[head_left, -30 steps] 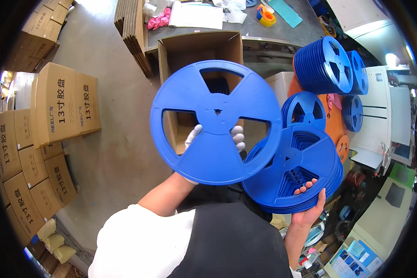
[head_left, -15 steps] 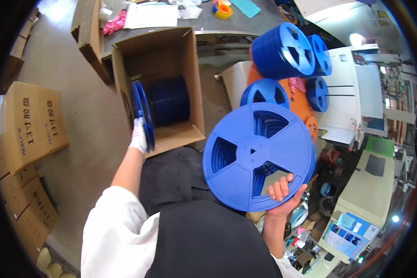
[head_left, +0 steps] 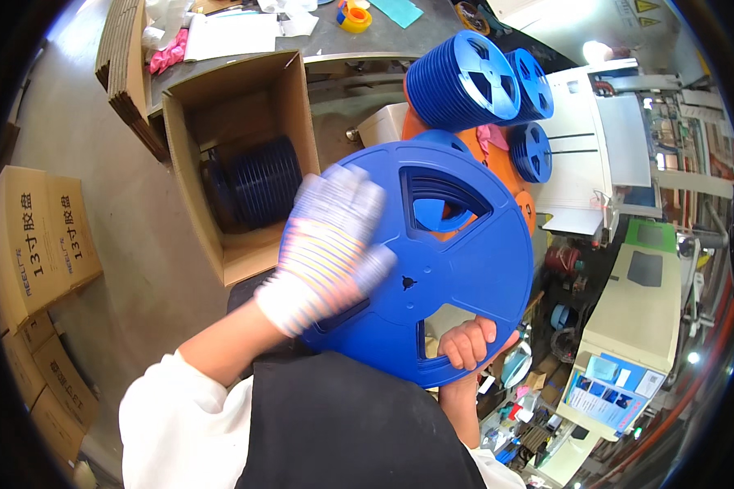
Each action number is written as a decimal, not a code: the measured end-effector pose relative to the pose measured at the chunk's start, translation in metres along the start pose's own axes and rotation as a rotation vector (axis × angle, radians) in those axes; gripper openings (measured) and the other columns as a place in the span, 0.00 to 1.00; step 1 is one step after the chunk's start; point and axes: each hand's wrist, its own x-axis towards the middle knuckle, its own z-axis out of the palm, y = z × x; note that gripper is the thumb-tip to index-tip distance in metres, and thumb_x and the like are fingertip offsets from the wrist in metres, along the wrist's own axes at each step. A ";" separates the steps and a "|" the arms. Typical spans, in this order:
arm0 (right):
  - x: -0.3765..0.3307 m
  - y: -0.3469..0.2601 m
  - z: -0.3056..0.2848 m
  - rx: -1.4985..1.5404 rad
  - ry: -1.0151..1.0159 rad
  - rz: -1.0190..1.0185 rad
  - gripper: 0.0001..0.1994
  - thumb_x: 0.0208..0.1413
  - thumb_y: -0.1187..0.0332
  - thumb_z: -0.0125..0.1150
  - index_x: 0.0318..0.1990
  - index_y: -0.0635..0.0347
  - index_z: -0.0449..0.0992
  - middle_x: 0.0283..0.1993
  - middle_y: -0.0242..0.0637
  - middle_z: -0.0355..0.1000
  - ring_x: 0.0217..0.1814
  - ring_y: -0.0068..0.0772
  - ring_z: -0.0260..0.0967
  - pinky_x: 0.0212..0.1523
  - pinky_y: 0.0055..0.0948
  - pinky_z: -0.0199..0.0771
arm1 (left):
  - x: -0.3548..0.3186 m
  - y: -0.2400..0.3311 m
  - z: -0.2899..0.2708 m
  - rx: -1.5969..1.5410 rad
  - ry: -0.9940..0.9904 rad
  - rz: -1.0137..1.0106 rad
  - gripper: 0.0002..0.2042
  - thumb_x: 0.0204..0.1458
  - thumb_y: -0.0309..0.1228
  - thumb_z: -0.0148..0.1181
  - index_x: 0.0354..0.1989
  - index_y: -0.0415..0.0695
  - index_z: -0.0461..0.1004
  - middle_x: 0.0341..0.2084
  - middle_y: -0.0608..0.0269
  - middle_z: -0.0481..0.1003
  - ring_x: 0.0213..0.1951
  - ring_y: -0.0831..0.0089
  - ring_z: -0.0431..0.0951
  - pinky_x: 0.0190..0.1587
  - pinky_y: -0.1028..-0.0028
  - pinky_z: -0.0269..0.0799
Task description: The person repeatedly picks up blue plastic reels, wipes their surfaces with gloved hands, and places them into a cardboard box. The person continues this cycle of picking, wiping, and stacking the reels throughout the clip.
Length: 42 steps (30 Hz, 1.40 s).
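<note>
Blue reels (head_left: 453,277) held before person's torso, front one facing camera, beside open cardboard box (head_left: 240,99). Bare right hand (head_left: 467,344) closed on rim, fingers curled through lower window. Gloved left hand (head_left: 322,254) open, fingers extended, blurred, over front reel's left part; cannot tell whether touching. Dark reels (head_left: 265,181) inside box; stacked reels (head_left: 491,79) over orange surface (head_left: 510,173).

Round blue three-windowed reels (head_left: 422,265), stacked face to face, tilted
</note>
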 end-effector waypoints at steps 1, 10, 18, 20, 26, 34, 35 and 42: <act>0.000 0.002 0.000 0.002 -0.020 0.019 0.24 0.62 0.42 0.57 0.36 0.56 0.68 0.14 0.22 0.58 0.11 0.17 0.55 0.18 0.22 0.56 | 0.010 0.027 -0.005 -0.181 -0.168 0.112 0.30 0.45 0.40 0.61 0.57 0.39 0.69 0.57 0.40 0.67 0.60 0.42 0.65 0.65 0.49 0.57; -0.005 0.000 -0.006 -0.064 -0.043 0.040 0.24 0.60 0.42 0.59 0.38 0.56 0.69 0.14 0.24 0.58 0.11 0.18 0.55 0.16 0.23 0.53 | 0.006 0.015 0.006 -0.121 -0.056 -0.118 0.30 0.50 0.37 0.59 0.62 0.35 0.65 0.62 0.39 0.65 0.65 0.42 0.63 0.68 0.52 0.55; -0.001 0.001 -0.014 -0.027 0.028 0.023 0.23 0.62 0.43 0.57 0.39 0.56 0.67 0.14 0.23 0.58 0.11 0.16 0.55 0.18 0.22 0.53 | 0.017 0.000 0.003 -0.225 -0.436 -0.134 0.27 0.54 0.36 0.56 0.61 0.37 0.66 0.61 0.36 0.65 0.64 0.44 0.64 0.68 0.54 0.55; 0.002 0.002 -0.013 -0.011 0.041 0.025 0.22 0.62 0.43 0.57 0.38 0.55 0.66 0.15 0.23 0.58 0.11 0.16 0.55 0.18 0.22 0.53 | 0.023 -0.005 0.008 0.027 -0.202 -0.122 0.26 0.50 0.34 0.57 0.58 0.35 0.69 0.59 0.37 0.67 0.62 0.43 0.66 0.65 0.52 0.61; 0.011 0.006 -0.011 0.007 0.126 0.010 0.21 0.65 0.45 0.54 0.38 0.54 0.63 0.16 0.24 0.57 0.14 0.16 0.55 0.20 0.21 0.52 | -0.022 0.044 0.034 -0.563 -0.158 0.447 0.26 0.46 0.37 0.61 0.55 0.40 0.72 0.54 0.48 0.72 0.59 0.50 0.70 0.64 0.56 0.64; 0.021 -0.005 -0.013 0.089 0.112 -0.071 0.19 0.66 0.49 0.54 0.41 0.57 0.63 0.18 0.24 0.56 0.16 0.18 0.54 0.24 0.23 0.53 | -0.073 -0.130 0.022 0.405 0.085 -0.308 0.20 0.56 0.33 0.55 0.56 0.39 0.73 0.54 0.46 0.73 0.58 0.47 0.70 0.64 0.54 0.61; 0.025 -0.006 -0.014 0.093 0.113 -0.086 0.19 0.66 0.49 0.54 0.41 0.57 0.63 0.18 0.24 0.56 0.16 0.18 0.54 0.24 0.23 0.53 | -0.074 -0.136 0.021 0.346 0.085 -0.280 0.21 0.57 0.34 0.55 0.58 0.40 0.71 0.57 0.46 0.71 0.60 0.47 0.68 0.66 0.54 0.58; 0.058 0.012 0.000 -0.133 0.035 0.002 0.25 0.63 0.41 0.53 0.43 0.59 0.65 0.21 0.28 0.59 0.18 0.23 0.56 0.24 0.27 0.55 | -0.028 -0.025 0.024 -0.429 -0.017 -0.174 0.30 0.50 0.41 0.64 0.59 0.36 0.69 0.44 0.41 0.76 0.48 0.41 0.75 0.54 0.53 0.69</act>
